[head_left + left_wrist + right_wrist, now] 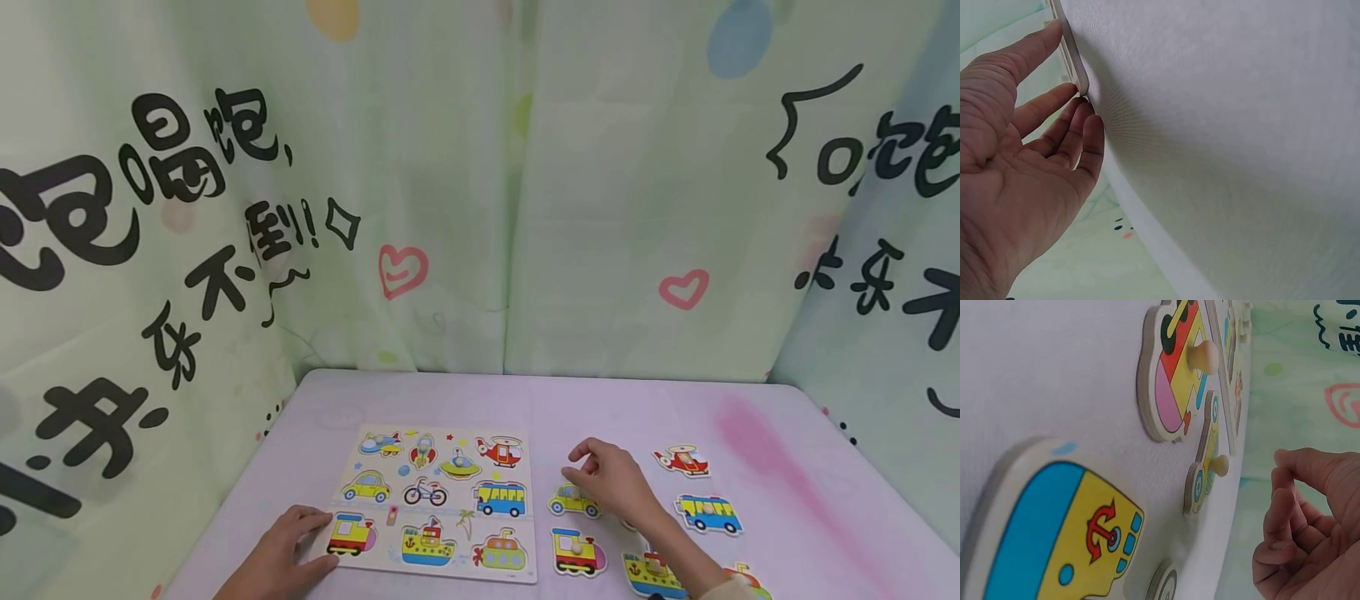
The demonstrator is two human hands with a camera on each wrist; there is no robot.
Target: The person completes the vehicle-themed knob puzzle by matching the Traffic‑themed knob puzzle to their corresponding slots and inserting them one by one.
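Note:
A wooden puzzle board (465, 525) printed with vehicles lies left of centre on the table. At its front left corner, my left hand (281, 550) touches the edge with fingertips and thumb; the wrist view shows this hand (1041, 144) with fingers fairly straight. My right hand (611, 479) hovers over the yellow car piece (572, 502), index finger and thumb bent towards each other with nothing between them. Close by lie the train piece (577, 552) and boat piece (652, 575), partly behind the forearm. In the right wrist view, a wooden knob (1204, 357) rises from the train piece.
Farther right lie a helicopter piece (682, 460), a bus piece (708, 514) and a submarine piece (750, 581) half hidden by the sleeve. The pale tablecloth (600, 408) has a pink stain. Printed curtains (600, 208) enclose the table at the back and sides.

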